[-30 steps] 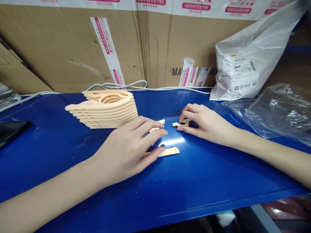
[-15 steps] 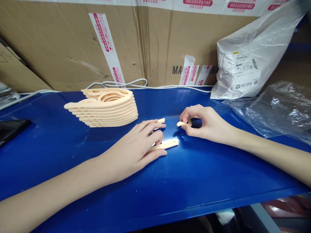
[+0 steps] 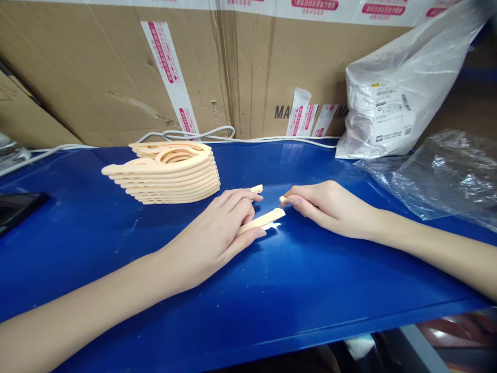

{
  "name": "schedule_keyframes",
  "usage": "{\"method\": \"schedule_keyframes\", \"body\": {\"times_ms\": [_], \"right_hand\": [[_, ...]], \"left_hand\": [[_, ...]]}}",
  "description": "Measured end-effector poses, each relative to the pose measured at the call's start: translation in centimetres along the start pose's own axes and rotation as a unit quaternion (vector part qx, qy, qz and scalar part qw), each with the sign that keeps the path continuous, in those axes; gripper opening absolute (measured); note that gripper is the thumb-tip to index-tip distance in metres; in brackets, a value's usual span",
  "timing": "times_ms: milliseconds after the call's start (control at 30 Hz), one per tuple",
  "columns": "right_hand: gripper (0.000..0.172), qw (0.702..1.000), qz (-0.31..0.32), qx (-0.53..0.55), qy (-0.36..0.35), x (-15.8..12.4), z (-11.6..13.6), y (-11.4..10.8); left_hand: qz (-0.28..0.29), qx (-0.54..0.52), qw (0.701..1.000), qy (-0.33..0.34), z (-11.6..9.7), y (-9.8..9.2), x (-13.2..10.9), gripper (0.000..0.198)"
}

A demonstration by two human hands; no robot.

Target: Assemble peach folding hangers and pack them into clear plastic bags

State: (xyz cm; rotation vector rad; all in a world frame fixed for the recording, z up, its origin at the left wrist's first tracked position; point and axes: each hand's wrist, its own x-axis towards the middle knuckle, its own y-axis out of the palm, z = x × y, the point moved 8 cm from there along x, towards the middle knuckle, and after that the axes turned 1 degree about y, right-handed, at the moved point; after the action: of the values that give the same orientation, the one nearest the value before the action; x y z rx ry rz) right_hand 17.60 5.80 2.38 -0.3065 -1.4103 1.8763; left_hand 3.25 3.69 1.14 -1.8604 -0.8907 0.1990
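Note:
My left hand (image 3: 213, 230) is closed around a cream plastic arm piece (image 3: 263, 220), whose flat end with a small hole sticks out to the right between thumb and fingers. Beyond the fingertips another cream end (image 3: 257, 189) shows; my hand hides whether the two are joined. My right hand (image 3: 330, 207) pinches a small cream plastic piece (image 3: 282, 199) between thumb and forefinger, with only its tip visible. A small gap separates it from the left-hand piece. Behind my left hand, a neat stack of cream curved plastic frames (image 3: 174, 176) rests on the blue table (image 3: 272, 300).
A big cardboard box (image 3: 116, 72) stands along the back, with a white cable (image 3: 272, 139) before it. At the right are a white plastic bag (image 3: 376, 109) and crumpled clear film (image 3: 438, 176). A black flat object (image 3: 21, 210) lies at the left edge.
My right hand has turned over, so its small piece now shows only a tip and not its curve. My left hand has tilted the arm piece's free end upward.

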Motion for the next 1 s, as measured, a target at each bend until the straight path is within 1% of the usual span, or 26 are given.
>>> {"method": "schedule_keyframes", "body": {"times_ms": [67,233,333,433,567,667,767,900,1000], "right_hand": [[0.041,1.000,0.004,0.006,-0.005,0.0,0.4,0.2],[0.038,1.000,0.019,0.015,-0.011,-0.1,1.3,0.4],[0.039,1.000,0.019,0.007,0.011,-0.2,1.2,0.3],[0.041,0.999,0.031,0.007,0.037,-0.2,1.0,0.4],[0.035,0.997,0.051,0.006,0.053,-0.3,0.8,0.7],[0.034,0.998,0.059,0.004,0.038,-0.3,1.0,1.0],[0.037,0.998,0.054,-0.014,0.022,-0.4,1.1,1.1],[0.046,0.997,0.044,-0.059,0.002,-0.6,1.1,1.3],[0.052,0.995,0.028,-0.098,-0.022,-0.7,1.3,1.3]], "left_hand": [[0.003,-0.001,1.000,0.000,0.0,0.0,0.0,0.025],[-0.011,-0.005,1.000,0.007,-0.2,0.0,0.1,0.023],[-0.014,-0.006,1.000,0.013,-0.3,0.0,0.1,0.022],[-0.013,-0.012,1.000,0.003,-0.2,-0.1,0.1,0.022],[-0.015,-0.003,1.000,0.005,-0.1,-0.1,0.0,0.021],[-0.024,0.008,1.000,0.014,-0.2,0.0,-0.1,0.018],[-0.022,0.024,0.999,0.026,-0.3,0.3,0.0,0.017],[-0.006,0.071,0.996,0.054,-0.6,0.5,0.0,0.027],[0.010,0.074,0.996,0.055,-0.5,0.6,-0.1,0.031]]}}
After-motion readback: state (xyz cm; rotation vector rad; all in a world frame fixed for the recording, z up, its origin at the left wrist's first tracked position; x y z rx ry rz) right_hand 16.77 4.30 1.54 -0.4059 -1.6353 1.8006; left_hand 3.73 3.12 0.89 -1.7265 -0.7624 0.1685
